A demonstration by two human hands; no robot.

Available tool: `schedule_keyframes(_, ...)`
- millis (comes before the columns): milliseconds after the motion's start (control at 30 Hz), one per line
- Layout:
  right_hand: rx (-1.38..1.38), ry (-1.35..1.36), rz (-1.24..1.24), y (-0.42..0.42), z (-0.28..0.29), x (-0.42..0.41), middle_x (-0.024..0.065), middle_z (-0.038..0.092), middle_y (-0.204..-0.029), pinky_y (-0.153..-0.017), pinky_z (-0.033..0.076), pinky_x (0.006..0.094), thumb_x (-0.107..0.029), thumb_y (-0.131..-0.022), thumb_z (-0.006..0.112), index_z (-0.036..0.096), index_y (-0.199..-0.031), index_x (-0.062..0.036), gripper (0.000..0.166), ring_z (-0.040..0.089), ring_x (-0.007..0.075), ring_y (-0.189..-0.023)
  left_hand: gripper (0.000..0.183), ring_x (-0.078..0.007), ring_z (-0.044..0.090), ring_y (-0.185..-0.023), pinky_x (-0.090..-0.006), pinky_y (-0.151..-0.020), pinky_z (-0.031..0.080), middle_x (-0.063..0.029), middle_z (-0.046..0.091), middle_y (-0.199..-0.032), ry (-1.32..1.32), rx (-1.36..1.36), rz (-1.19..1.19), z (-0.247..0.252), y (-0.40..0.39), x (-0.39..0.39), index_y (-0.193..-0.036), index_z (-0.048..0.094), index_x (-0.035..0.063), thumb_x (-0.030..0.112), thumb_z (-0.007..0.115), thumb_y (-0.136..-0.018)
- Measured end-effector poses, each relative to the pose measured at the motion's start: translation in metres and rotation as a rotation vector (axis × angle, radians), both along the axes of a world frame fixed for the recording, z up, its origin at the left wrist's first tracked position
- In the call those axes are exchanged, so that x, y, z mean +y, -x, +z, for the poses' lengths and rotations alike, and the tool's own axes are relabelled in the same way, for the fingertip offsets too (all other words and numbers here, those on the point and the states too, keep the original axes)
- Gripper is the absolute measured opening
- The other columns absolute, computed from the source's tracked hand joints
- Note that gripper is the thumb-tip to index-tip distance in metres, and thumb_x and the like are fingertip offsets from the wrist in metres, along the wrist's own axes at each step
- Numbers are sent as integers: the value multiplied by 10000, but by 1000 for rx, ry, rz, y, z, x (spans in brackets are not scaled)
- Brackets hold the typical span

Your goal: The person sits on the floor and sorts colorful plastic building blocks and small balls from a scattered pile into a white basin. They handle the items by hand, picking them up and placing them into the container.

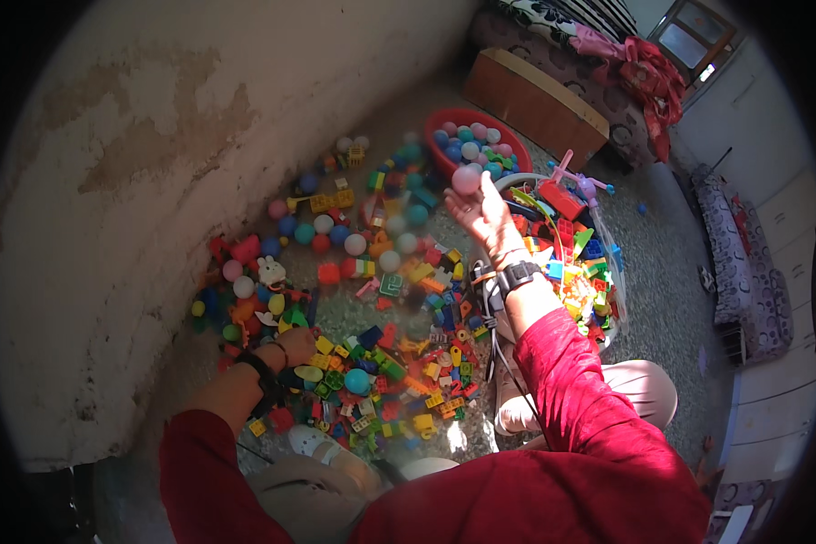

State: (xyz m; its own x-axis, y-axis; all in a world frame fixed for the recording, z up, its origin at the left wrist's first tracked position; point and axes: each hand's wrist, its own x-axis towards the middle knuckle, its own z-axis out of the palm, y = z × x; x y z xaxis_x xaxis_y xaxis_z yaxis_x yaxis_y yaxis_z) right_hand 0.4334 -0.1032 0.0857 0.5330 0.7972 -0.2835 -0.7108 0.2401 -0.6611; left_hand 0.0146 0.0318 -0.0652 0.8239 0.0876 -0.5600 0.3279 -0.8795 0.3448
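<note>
My right hand (477, 216), palm turned up, has a pink plastic ball (466, 179) between its thumb and fingertips. Just beyond the ball is a red plastic tub (432, 139) of pink, white, blue and teal balls. Below my right wrist stands a pale round tub (610, 340), heaped with coloured building blocks (571, 238) and toys. My left hand (298, 345) reaches down to the toys scattered on the floor; its fingers are partly hidden. Near it lie a yellow egg-shaped piece (309, 373), a teal ball (358, 381) and a white rabbit toy (271, 270).
A stained, peeling wall (177, 170) borders the toys on the left. Loose blocks (408, 367) and balls spread across the speckled floor (666, 272) before my feet. Behind the red tub is a wooden box (537, 102). A cable (496, 333) hangs by my right forearm.
</note>
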Motion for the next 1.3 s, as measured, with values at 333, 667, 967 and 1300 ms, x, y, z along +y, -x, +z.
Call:
schedule_keyframes(333,-647,302,343,29,-42,-46,187,572,-1182,-839,510,353,-474,-937,575,425,-1305,70,674,603,253,-1023,306,-314,557,-575,-477,-606,448,-162,545,-585,239,4,299,15,-15,-7,-588,562,25,160,529,-862)
schedule_keyframes(667,-323,515,459,79,-87,-60,71,558,-808,-624,486,317,-180,-963,475,542,-988,-10,184,585,213,-729,257,-322,599,-634,-459,-662,495,-161,611,-656,253,58,329,11,-18,-10,-630,624,27,139,548,-849)
schedule_keyframes(967,-1336,759,388,98,-102,-15,192,644,-1071,-860,502,376,-169,-787,684,551,-1208,18,479,632,318,-1008,172,-256,540,-681,-396,-717,473,-106,598,-739,-113,-39,-313,-33,-4,-1,-729,651,48,116,561,-858)
schedule_keyframes(1300,-1664,650,382,118,-128,14,257,556,-1136,-859,478,467,-40,-813,539,555,-1061,-4,251,560,425,-1052,167,-275,637,-906,-388,-763,546,-102,695,-961,-150,80,-265,3,-23,-8,-850,755,70,117,596,-836)
